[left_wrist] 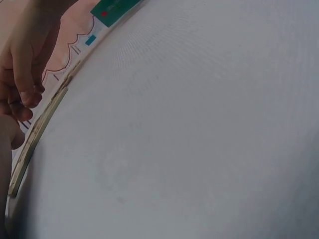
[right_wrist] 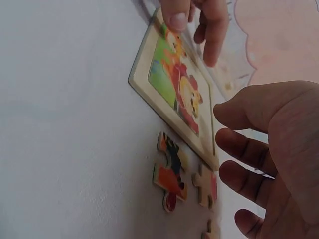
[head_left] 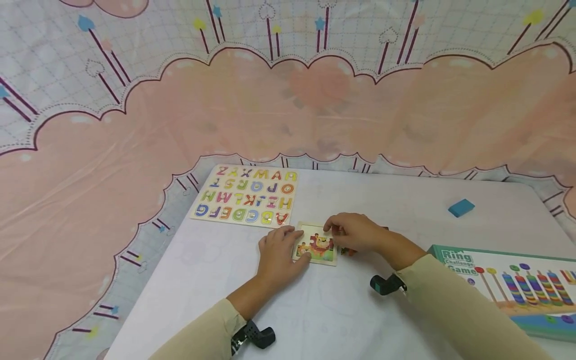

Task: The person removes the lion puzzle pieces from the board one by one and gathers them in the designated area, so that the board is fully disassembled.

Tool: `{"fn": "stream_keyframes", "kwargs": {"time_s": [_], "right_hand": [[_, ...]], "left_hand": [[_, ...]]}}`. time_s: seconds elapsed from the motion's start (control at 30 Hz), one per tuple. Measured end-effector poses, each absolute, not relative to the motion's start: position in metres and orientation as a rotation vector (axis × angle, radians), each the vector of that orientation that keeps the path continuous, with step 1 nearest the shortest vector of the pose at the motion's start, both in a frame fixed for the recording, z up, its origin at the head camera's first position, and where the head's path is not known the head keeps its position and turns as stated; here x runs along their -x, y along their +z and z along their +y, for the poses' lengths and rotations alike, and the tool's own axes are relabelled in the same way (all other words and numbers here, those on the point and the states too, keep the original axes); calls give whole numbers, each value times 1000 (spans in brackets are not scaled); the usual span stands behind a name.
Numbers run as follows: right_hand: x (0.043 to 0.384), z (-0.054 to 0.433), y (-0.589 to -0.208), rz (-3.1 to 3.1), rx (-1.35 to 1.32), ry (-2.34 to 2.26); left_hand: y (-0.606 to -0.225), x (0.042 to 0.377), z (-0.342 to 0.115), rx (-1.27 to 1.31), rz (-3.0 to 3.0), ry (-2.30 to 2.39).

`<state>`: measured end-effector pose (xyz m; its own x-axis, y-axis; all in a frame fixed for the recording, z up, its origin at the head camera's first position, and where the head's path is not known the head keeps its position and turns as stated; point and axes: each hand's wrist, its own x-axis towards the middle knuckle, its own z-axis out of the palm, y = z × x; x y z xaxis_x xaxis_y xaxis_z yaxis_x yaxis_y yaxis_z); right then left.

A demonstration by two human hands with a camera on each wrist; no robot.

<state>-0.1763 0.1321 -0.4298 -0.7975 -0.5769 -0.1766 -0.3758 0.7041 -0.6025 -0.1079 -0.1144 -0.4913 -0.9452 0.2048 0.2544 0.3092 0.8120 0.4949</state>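
Note:
A small wooden jigsaw board [head_left: 324, 262] with a cartoon animal picture lies flat on the white table. My left hand [head_left: 281, 255] rests at its left side, thumb on the near edge and fingers spread toward the far corner. At the right edge hovers my right hand [head_left: 360, 232], its fingers bent loosely, with nothing visible between thumb and fingertips in the right wrist view. Loose jigsaw pieces lie beside the board under that hand: an orange and black piece [right_wrist: 172, 172] and a paler piece [right_wrist: 204, 184]. Part of the picture is filled in; pale backing shows above it.
A wooden alphabet board [head_left: 247, 195] with coloured letters lies at the back left. A blue block [head_left: 461, 207] sits at the back right. The Ring Challenge Game box [head_left: 513, 285] lies at the right, partly behind my right sleeve. A patterned curtain [head_left: 270, 115] hangs behind the table.

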Motion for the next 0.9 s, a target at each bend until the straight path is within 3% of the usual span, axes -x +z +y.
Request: {"fn": "stream_keyframes", "kwargs": {"time_s": [0.5, 0.9], "right_hand": [[191, 112, -432, 2520, 830, -774], [194, 105, -433, 2530, 707, -683]], "left_hand": [[-486, 111, -92, 404, -2799, -811], [-490, 112, -90, 376, -2810, -735]]}}
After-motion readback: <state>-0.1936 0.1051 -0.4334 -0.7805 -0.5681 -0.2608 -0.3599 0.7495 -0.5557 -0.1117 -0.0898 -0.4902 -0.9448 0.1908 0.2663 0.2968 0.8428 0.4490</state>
